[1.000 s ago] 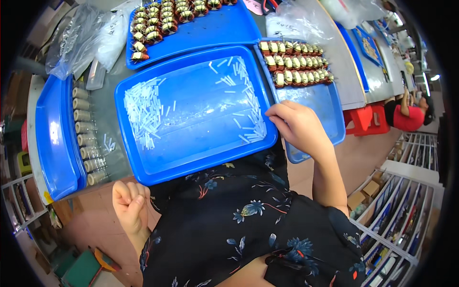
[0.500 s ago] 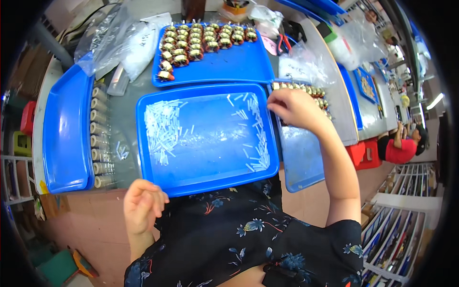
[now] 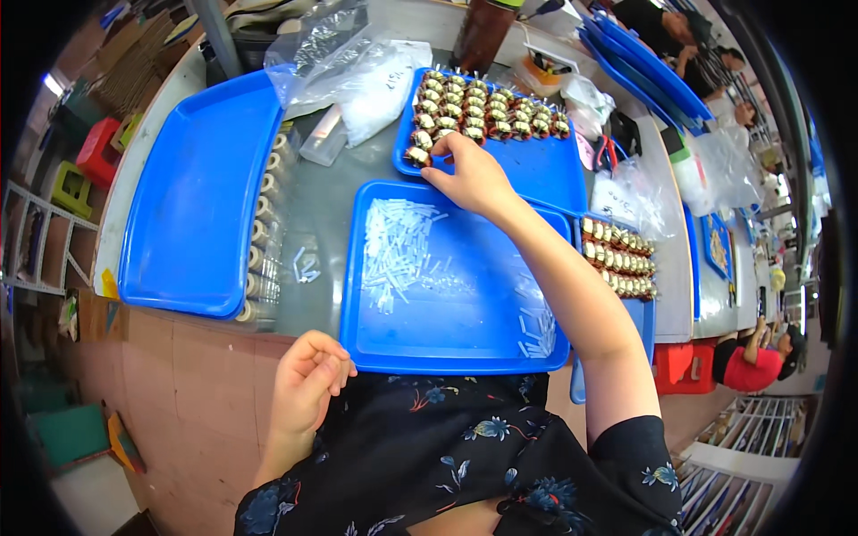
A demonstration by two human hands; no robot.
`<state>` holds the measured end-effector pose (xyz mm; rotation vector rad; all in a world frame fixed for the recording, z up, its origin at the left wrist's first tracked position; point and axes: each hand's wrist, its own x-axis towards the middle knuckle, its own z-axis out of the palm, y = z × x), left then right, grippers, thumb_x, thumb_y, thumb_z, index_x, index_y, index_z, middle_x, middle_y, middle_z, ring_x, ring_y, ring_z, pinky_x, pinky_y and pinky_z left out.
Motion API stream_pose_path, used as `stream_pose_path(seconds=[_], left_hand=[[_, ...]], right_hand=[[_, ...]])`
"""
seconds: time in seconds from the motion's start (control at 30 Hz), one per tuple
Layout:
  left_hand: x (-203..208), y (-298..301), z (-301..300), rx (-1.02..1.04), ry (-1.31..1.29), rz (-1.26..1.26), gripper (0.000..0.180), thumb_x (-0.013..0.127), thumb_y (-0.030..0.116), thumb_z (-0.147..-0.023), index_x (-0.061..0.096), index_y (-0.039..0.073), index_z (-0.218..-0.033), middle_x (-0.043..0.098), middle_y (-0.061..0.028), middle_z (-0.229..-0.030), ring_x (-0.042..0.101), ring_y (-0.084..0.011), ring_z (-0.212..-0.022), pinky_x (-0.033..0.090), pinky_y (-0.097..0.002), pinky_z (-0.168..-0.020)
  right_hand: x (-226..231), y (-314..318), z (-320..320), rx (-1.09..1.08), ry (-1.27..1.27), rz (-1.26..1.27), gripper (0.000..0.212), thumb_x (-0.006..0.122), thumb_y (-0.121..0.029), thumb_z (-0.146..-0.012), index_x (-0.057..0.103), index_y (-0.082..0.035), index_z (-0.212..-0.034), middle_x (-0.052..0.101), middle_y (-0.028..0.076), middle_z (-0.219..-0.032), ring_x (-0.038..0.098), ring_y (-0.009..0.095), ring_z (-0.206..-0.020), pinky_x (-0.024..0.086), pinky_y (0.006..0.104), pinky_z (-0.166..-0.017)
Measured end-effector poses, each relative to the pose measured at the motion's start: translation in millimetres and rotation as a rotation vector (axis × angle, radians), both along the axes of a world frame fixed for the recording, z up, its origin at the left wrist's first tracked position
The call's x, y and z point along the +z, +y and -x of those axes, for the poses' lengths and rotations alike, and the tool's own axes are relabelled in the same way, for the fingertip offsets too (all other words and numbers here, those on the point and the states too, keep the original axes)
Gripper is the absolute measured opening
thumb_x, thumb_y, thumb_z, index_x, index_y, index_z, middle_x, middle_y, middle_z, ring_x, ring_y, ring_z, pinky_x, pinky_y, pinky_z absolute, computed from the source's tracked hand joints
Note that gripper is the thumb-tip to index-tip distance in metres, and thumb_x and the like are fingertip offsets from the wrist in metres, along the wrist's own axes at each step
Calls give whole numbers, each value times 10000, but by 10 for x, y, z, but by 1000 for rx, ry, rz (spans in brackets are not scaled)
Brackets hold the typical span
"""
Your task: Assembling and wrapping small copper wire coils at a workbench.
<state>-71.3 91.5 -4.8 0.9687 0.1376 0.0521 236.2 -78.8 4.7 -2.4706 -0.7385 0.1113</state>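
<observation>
The right grip (image 3: 472,179), finger and thumb slightly parted, had left the right-hand tray (image 3: 642,314) for the far tray (image 3: 547,174), bringing its end coil (image 3: 416,155) within reach; any hold was unclear. The left grip (image 3: 308,380) curled closed, apparently empty, beside the tube tray (image 3: 429,341).

This looks like an assembly workshop: rows of wound coils (image 3: 475,113), blue trays (image 3: 429,344), shelving racks (image 3: 751,433), a co-worker (image 3: 752,364).
</observation>
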Motion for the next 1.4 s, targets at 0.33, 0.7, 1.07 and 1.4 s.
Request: stream_pose_path(seconds=[0.33, 0.7, 1.07, 1.4], left_hand=[[-66, -58, -72, -24, 89, -36, 93, 568, 57, -970, 602, 7, -1040, 551, 7, -746, 514, -66, -692, 465, -274, -741], [335, -164, -920, 349, -418, -1356, 153, 729, 62, -800, 663, 28, -935, 614, -124, -913, 606, -314, -885, 481, -393, -799], [77, -175, -68, 350, -187, -1054, 89, 718, -15, -823, 672, -3, -898, 644, -109, -836, 620, -175, -698, 484, -281, -638], [-1402, 199, 1340, -86, 625, -1158, 139, 651, 122, -912, 610, 49, -1024, 665, -231, -826, 657, -439, -821, 515, -466, -695]], right_hand=[[-299, 36, -91, 15, -31, -307, 236, 718, -120, -874, 586, -9, -1035, 688, 98, -898, 685, 203, -832, 544, 320, -757], [-80, -135, -32, 157, -147, -176, 275, 692, -159, -839, 611, -73, -1087, 614, 153, -1103, 626, 315, -1005, 506, 397, -888], [-222, -9, -170, 217, -131, -215, 379, 672, -117, -858, 539, -85, -1211, 582, 169, -1139, 639, 334, -955, 524, 411, -851], [-171, -31, -177, 108, -50, -436, 424, 651, -48, -831, 570, -53, -1247, 625, 96, -908, 629, 174, -813, 532, 307, -761]])
